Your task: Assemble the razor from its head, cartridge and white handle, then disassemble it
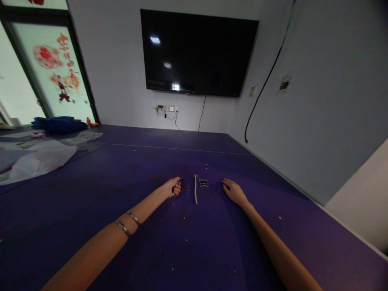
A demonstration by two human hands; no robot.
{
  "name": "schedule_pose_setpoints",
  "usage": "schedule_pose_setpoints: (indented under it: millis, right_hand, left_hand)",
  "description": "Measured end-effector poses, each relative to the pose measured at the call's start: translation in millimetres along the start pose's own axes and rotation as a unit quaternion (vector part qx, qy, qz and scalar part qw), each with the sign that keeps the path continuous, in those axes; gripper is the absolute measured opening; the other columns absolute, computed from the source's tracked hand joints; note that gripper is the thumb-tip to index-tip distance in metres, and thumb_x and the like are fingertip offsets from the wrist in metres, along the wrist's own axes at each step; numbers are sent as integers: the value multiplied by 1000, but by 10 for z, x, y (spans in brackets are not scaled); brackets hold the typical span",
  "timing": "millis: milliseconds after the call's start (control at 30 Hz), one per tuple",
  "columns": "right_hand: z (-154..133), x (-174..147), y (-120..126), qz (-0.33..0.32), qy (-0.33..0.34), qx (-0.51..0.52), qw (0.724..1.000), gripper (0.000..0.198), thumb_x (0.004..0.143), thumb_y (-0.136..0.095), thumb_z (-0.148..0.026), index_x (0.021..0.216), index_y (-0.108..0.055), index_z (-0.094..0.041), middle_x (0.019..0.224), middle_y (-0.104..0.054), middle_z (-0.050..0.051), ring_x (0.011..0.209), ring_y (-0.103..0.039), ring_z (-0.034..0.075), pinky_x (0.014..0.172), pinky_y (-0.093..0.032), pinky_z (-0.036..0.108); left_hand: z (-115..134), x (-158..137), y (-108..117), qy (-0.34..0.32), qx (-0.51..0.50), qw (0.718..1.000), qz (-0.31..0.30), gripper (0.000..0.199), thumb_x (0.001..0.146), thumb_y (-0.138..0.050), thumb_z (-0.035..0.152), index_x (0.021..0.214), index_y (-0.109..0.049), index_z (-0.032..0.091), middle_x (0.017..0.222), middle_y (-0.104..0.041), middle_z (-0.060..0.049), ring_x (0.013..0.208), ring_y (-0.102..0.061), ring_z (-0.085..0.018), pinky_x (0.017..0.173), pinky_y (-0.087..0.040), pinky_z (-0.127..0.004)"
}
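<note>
My left hand point(173, 187) is closed around a small black-and-silver tool point(177, 183); its exact kind is too small to make out. Just right of that hand, a thin pale stick point(195, 192), shaped like a toothbrush with a darker far end, lies lengthwise on the purple surface point(194, 250). Beside the stick sits a small dark rectangular piece point(204, 183) with lighter markings. My right hand point(235, 191) rests to the right of this piece, apart from it, palm down with fingers apart and nothing in them.
Tiny pale bits point(206, 166) are scattered over the surface. Clear plastic sheeting point(45, 161) and a dark blue cloth heap point(59, 124) lie at the left. A television point(198, 52) hangs on the far wall, and a black cable point(266, 81) dangles along the right wall.
</note>
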State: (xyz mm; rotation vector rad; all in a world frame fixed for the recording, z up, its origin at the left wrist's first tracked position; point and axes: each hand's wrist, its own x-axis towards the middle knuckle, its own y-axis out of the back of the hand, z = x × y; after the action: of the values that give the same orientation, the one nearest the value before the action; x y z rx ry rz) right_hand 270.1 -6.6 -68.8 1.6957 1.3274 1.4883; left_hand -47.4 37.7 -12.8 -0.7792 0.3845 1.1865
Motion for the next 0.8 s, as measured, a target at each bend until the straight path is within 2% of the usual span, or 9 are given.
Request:
schedule_pose_setpoints:
  millis: [800]
  right_hand:
    - [-44,-1,41,-18,-13,-3,1000,40,84,-39,-24,116,-60,-12,125,-54,13,119,-47,23,101,-35,38]
  left_hand:
    - [-36,-35,25,-20,36,999,7,41,93,-28,38,57,-32,18,36,-23,10,26,-18,-2,32,-8,-13]
